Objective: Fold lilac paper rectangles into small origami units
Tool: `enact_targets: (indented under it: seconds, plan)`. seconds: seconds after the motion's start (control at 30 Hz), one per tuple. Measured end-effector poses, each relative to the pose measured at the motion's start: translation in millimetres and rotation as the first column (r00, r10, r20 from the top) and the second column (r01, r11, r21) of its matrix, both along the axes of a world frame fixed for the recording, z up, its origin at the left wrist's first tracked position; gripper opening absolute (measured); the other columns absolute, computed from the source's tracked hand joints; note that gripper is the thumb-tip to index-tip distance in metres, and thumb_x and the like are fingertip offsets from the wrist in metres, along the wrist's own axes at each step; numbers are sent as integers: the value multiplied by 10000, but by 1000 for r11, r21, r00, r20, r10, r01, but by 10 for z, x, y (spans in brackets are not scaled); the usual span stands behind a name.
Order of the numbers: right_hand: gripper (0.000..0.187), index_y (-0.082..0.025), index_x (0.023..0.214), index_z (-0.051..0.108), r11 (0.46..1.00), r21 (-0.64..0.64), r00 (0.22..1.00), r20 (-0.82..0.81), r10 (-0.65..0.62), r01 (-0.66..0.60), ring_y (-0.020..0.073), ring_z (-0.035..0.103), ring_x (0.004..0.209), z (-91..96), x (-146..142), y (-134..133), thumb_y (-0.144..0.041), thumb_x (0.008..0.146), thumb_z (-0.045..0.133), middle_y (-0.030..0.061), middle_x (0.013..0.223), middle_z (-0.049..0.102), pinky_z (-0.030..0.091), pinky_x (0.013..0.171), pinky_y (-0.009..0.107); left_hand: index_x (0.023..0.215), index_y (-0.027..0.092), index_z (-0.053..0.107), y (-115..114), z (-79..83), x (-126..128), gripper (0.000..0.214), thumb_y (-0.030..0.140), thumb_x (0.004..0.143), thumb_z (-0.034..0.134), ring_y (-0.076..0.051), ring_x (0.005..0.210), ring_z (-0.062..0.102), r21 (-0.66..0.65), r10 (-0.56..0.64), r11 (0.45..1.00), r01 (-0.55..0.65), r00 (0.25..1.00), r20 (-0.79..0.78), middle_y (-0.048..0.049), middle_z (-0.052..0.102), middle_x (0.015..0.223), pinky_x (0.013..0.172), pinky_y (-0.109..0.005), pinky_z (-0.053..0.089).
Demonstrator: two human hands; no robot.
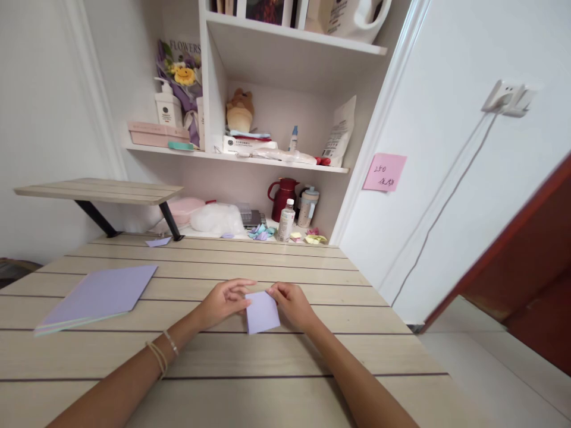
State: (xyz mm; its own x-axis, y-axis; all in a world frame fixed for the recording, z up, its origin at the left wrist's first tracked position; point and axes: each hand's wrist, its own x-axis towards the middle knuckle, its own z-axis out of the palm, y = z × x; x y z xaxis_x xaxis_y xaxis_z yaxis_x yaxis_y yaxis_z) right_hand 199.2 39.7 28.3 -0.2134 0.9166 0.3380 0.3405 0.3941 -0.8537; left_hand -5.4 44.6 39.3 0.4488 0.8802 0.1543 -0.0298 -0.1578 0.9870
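Note:
A small square of folded purple paper [263,313] is held between my hands, low over the wooden table. My left hand [226,302] has its thumb on the paper's upper left edge; the index finger stretches out above it, and the other fingers curl behind. At the upper right corner, my right hand [291,302] pinches the paper between thumb and index finger, with its remaining fingers folded in. Farther left lies a stack of larger paper sheets [104,291], purple on top with pale green edges below.
The slatted table [232,392] runs back to a white shelf unit. A small raised stand [98,191] rises at the back left. Along the back are folded paper pieces [262,232], a clear bottle [286,221] and a red jug [283,199]. A pink note [384,172] sticks to the wall.

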Motion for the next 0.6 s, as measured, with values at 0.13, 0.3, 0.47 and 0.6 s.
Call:
enact_targets:
  seconds: [0.13,0.3,0.47,0.6]
  plan:
    - [319,-176,769,667,997,-29,996,-32,78,-78,135,508,611,2,8,-15,-397,816,442,12,680,612,362,547,224,905,138,692,36,-51,-56,349,212,566,731,-189,710,641,8,-93,995,95,992,-90,-99,700,789,684,-284,498]
    - [353,-177,918,662,995,-63,992,-105,69,-76,143,517,649,-44,-19,-9,-440,807,455,38,787,633,368,556,231,860,144,709,56,-86,-54,301,222,570,729,-217,718,655,27,-48,998,51,993,-106,-111,712,773,695,-308,508]
    - [457,-163,1011,627,989,-143,975,-224,10,-43,121,461,554,-108,-19,37,-520,789,449,20,664,574,332,490,220,928,124,686,58,-73,-55,387,248,564,734,-231,750,659,9,-35,999,36,994,-104,-107,714,811,751,-345,505]
    - [494,-201,1106,560,989,-144,943,-329,-37,-11,132,487,601,-103,-15,32,-556,799,405,23,721,580,370,534,233,919,134,689,73,-47,-47,353,313,615,693,-237,860,641,21,51,999,-49,995,-86,-87,701,914,832,-354,477]
